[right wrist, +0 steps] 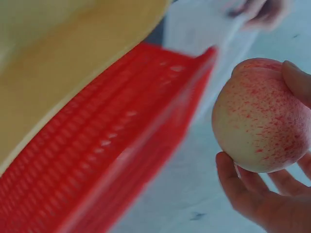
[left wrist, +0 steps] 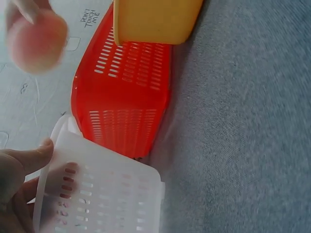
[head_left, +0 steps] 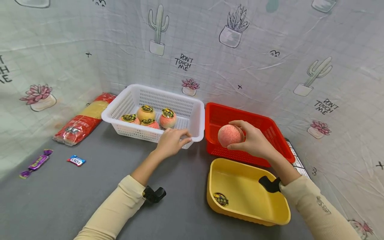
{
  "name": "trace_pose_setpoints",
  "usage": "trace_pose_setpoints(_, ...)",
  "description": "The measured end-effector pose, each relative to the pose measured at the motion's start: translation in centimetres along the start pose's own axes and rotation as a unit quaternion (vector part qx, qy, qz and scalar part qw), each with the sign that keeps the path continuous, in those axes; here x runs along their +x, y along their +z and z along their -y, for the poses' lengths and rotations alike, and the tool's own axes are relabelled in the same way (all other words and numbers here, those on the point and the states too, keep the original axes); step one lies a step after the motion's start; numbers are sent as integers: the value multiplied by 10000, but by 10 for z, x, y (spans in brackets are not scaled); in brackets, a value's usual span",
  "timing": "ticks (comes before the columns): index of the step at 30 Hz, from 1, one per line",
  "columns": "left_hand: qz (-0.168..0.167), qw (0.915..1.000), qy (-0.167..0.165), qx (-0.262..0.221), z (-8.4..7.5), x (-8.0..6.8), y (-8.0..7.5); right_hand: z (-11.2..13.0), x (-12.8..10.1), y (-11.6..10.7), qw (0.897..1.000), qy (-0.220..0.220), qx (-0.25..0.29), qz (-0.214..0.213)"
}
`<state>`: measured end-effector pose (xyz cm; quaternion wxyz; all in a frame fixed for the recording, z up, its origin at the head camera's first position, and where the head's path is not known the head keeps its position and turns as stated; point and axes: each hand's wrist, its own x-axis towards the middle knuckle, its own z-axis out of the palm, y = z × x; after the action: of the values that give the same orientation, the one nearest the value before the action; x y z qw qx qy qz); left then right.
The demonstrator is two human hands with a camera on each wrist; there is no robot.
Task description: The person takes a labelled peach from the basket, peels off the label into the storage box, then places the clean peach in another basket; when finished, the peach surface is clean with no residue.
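Note:
My right hand (head_left: 255, 140) holds a pink-speckled peach (head_left: 230, 135) in the air over the red basket (head_left: 216, 146). In the right wrist view the thumb and fingers curl round the peach (right wrist: 262, 116), whose pale side shows. My left hand (head_left: 173, 141) grips the near right rim of the white basket (head_left: 196, 115). Its thumb (left wrist: 41, 154) lies at the rim in the left wrist view, and its fingers are partly hidden behind the wall. Several peaches (head_left: 168, 119) with black and gold labels lie inside the white basket, toward its left half.
A yellow basin (head_left: 249, 190) stands in front of the red basket, with a black and gold label (head_left: 220, 199) in it. At left lie a red and yellow packet (head_left: 85, 120), a purple-wrapped candy (head_left: 36, 163) and a small blue and red candy (head_left: 76, 160). A printed cloth hangs behind.

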<state>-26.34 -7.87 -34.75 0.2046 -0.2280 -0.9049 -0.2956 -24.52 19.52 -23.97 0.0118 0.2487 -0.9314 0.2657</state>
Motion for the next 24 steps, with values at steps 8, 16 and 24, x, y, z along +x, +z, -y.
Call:
trace_pose_setpoints(8,-2,10000,-58,20,-1,-1,-1,-40,48,25,9962,786,299,248)
trace_pose_setpoints(16,62,9998,-157,-43,-4,0,-3,-60,70,50,9906,1040,-290,837)
trace_pose_setpoints(24,96,9997,-217,-20,-3,-2,-2,-66,82,60,9810,1488,-135,1235)
